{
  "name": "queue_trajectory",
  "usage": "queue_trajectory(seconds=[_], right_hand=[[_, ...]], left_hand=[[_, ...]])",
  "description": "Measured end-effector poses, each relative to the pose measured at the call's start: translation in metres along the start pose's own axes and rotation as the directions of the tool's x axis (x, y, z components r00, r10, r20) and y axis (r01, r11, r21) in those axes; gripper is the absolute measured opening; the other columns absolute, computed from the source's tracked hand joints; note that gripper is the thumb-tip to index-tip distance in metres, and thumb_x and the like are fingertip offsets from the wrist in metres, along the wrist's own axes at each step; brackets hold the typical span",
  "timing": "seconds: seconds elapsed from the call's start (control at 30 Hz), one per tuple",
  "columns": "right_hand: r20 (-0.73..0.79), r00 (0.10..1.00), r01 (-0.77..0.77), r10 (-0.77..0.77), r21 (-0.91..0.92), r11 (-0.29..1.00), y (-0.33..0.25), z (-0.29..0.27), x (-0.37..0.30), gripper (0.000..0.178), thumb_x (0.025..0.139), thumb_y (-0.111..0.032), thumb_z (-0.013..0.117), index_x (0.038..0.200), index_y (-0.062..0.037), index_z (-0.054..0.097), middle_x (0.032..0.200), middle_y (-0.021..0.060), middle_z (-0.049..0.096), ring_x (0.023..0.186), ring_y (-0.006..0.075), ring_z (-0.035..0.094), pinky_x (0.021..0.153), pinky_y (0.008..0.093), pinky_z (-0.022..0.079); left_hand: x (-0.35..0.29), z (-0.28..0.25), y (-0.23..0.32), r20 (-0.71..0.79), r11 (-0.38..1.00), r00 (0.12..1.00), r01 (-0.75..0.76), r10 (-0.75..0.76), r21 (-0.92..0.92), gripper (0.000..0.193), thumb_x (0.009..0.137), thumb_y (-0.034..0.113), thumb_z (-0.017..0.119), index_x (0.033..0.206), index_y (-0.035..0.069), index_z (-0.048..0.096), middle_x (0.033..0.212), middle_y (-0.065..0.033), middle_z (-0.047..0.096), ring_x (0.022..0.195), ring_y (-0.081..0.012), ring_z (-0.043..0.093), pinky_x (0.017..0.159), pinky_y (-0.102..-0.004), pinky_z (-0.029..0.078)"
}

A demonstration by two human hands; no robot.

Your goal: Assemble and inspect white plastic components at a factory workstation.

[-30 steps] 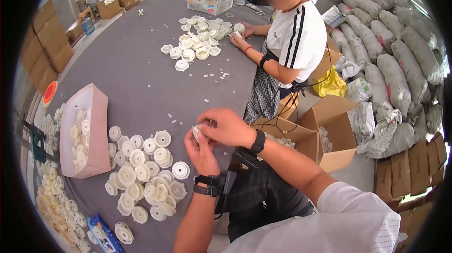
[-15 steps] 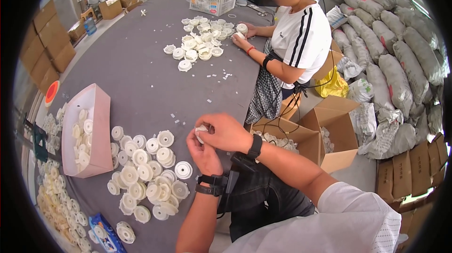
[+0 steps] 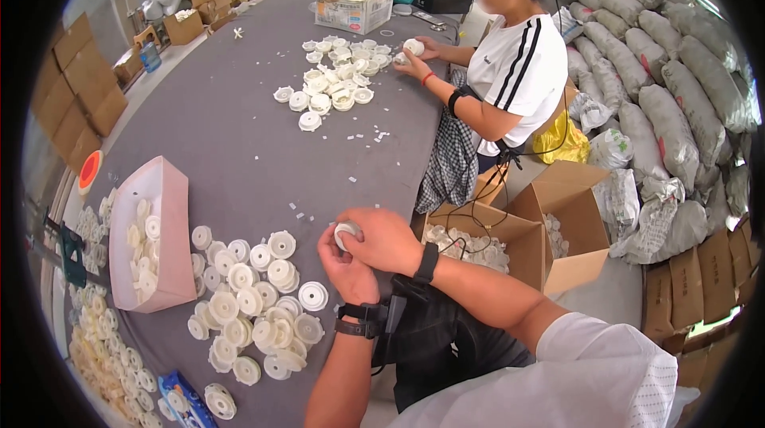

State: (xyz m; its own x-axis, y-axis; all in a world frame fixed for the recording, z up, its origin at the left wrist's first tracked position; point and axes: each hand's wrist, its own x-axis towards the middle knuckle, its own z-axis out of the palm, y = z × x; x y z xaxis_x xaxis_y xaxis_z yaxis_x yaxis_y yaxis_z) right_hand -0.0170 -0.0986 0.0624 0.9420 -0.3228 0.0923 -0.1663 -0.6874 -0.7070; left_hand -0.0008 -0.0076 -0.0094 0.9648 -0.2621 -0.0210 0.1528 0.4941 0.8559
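Observation:
A small round white plastic part (image 3: pixel 345 235) sits between my two hands over the table's near edge. My left hand (image 3: pixel 349 272) cups it from the left and below, fingers curled round it. From the right, my right hand (image 3: pixel 389 238) closes on the same part, thumb and fingers against it and hiding some of its rim. Left of my hands lies a heap of white plastic discs (image 3: pixel 243 276) with ribbed or notched rims. One ringed disc (image 3: pixel 313 296) lies at the heap's right edge, nearest my left wrist.
A pink box (image 3: pixel 171 253) holding white parts stands left of the heap. A blue packet (image 3: pixel 185 402) lies at lower left. Across the grey table (image 3: pixel 215 125), a co-worker (image 3: pixel 518 69) handles white pieces beside another pile (image 3: pixel 339 69). Open cartons (image 3: pixel 522 249) stand on the floor at right.
My hands have lowered slightly, and the part between them now shows its round face. The co-worker's hands have shifted a little with white pieces in them. The whole view has tilted slightly.

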Motion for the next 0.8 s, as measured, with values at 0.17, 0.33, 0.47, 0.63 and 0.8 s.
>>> queue_trajectory(seconds=[0.17, 0.33, 0.47, 0.63, 0.8], right_hand=[[-0.076, 0.995, 0.054, -0.057, -0.042, 0.998, 0.002, -0.002, -0.002, 0.031, 0.09, -0.026, 0.065, 0.114, -0.0077, 0.072, 0.094, 0.0166, 0.075, 0.085, 0.0345, 0.072, 0.077, 0.0448, 0.056], [-0.05, 0.999, 0.011, -0.01, 0.031, 0.999, 0.007, -0.004, -0.002, 0.031, 0.09, -0.024, 0.065, 0.114, -0.0066, 0.072, 0.098, 0.0177, 0.074, 0.088, 0.0367, 0.071, 0.078, 0.045, 0.056], [-0.018, 0.998, 0.068, -0.066, 0.216, 0.974, 0.01, 0.014, 0.004, 0.03, 0.089, -0.017, 0.064, 0.115, -0.0036, 0.072, 0.1, 0.0182, 0.074, 0.091, 0.0326, 0.073, 0.085, 0.0406, 0.057], [-0.139, 0.99, 0.057, -0.02, 0.266, 0.962, 0.036, -0.019, 0.015, 0.026, 0.092, -0.007, 0.065, 0.116, 0.0017, 0.069, 0.103, 0.016, 0.075, 0.092, 0.0253, 0.072, 0.083, 0.0364, 0.057], [0.48, 0.874, -0.129, -0.076, 0.381, 0.915, -0.068, -0.03, 0.038, 0.027, 0.097, -0.009, 0.063, 0.122, 0.0026, 0.066, 0.106, 0.0045, 0.072, 0.092, 0.0104, 0.066, 0.082, 0.028, 0.055]], left_hand=[[0.002, 0.002, -0.002, 0.018, 1.0, 1.0, 0.008, -0.008, 0.028, 0.046, 0.097, 0.003, 0.069, 0.137, 0.003, 0.046, 0.135, -0.0105, 0.056, 0.121, -0.0195, 0.058, 0.102, -0.0322, 0.051], [0.0, 0.007, -0.002, -0.005, 1.0, 1.0, 0.013, -0.013, 0.009, 0.045, 0.097, 0.003, 0.069, 0.136, 0.003, 0.046, 0.134, -0.01, 0.056, 0.122, -0.0195, 0.058, 0.102, -0.0331, 0.052], [0.001, -0.015, 0.002, -0.011, 0.998, 0.998, -0.061, 0.061, -0.016, 0.05, 0.095, 0.0, 0.071, 0.138, 0.003, 0.046, 0.133, -0.0091, 0.056, 0.123, -0.0204, 0.058, 0.103, -0.0345, 0.052], [-0.001, 0.008, -0.004, 0.04, 0.995, 0.999, -0.021, 0.017, 0.102, 0.067, 0.087, -0.006, 0.069, 0.145, 0.005, 0.038, 0.125, -0.0112, 0.056, 0.106, -0.0163, 0.067, 0.086, -0.0321, 0.057], [0.003, -0.003, -0.023, -0.031, 0.994, 0.999, -0.01, 0.013, 0.111, 0.062, 0.085, -0.013, 0.064, 0.139, 0.009, 0.045, 0.118, -0.0077, 0.056, 0.089, -0.0118, 0.062, 0.078, -0.0289, 0.054]])
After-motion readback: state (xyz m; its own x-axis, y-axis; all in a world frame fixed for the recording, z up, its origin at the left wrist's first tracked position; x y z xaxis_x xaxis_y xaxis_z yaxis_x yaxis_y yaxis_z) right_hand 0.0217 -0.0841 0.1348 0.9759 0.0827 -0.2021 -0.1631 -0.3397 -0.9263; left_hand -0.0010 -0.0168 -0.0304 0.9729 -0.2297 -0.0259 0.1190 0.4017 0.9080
